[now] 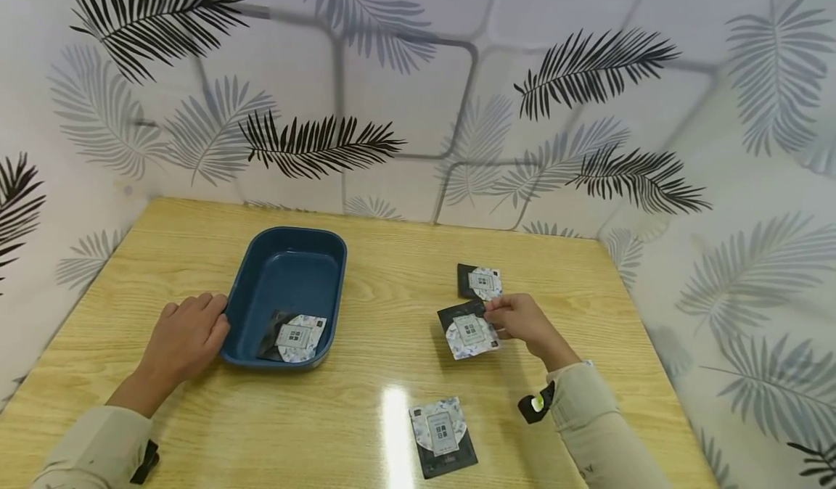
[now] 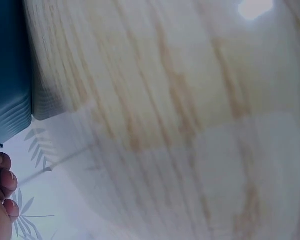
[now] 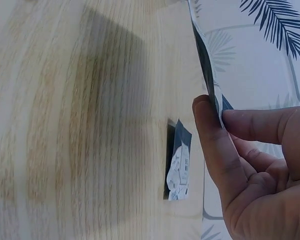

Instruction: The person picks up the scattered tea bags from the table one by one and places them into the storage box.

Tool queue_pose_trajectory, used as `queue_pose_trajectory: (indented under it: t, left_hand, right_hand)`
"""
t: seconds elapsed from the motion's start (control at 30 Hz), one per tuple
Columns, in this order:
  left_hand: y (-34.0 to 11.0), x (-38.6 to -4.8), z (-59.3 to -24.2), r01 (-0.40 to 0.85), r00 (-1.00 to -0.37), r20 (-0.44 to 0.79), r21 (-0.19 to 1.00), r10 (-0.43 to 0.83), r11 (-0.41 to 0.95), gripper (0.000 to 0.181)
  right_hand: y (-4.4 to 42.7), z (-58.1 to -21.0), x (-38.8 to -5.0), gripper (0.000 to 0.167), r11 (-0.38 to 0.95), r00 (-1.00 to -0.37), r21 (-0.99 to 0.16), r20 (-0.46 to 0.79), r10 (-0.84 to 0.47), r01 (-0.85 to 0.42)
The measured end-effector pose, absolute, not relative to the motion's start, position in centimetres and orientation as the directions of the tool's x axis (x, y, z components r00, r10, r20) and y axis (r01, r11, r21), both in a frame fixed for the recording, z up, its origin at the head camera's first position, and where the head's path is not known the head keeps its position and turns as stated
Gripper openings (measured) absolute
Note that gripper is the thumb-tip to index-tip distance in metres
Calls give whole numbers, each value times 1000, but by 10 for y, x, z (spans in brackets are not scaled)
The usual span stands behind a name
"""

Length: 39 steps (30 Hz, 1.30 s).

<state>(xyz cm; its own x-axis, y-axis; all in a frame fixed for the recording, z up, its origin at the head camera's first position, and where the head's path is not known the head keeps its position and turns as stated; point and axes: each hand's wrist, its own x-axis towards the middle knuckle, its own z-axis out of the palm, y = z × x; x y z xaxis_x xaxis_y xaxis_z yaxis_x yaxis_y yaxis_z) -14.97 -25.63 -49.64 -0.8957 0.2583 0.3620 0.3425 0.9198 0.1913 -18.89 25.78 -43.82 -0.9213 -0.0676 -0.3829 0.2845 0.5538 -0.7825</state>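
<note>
We log a pale backdrop behind the work, printed with black and grey feathery leaves over grey outlines. Before it, a yellow wood-grain worktop, glossy enough to throw a white glare streak near the front.

To our left, a dark blue bin: rounded corners, smooth floor; the left wrist view shows fine ribbing at a corner.

Beige sleeves cover both forearms, a black band at each wrist.

Hands: our left hand grips the bin's left rim, fingers bent. Our right hand pinches a packet by its edge between thumb and forefinger, lifted clear of the worktop, its shadow below.

Three more flat packets of like print: one lies near the front, turned the other way up from the held one; one lies just behind the held packet, which partly screens its lower edge; one rests inside the bin, at its near end.

Labels: black ground, white patterned circle, framed grey panel. Each panel carries bold dark characters in two rows; we cannot read them surely. Smaller lines illegible.
</note>
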Motion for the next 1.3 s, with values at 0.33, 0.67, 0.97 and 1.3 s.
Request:
queue_pose_trajectory:
  t: [0.33,0.67,0.97,1.3]
  left_hand:
    - [-255,-149,-496,343,-900,351,200,260,918,18]
    - [-253,-146,-489,314,-921,299,195,249,929,14]
    - [-248,-136,-491,288,-925,309,185,222,940,21]
    - [-247,-126,-499,291,-904,369,165,214,942,25]
  right_hand:
    - [252,-439,-195,24,541,-919,-788,-388,-68,293]
    - [251,-433,-203,24,542,-924,-800,-367,-106,256]
    - [239,-420,-213,23,537,-924,-811,-356,-141,231]
    - [227,-419,-214,21,536,-926,-817,-344,-158,212]
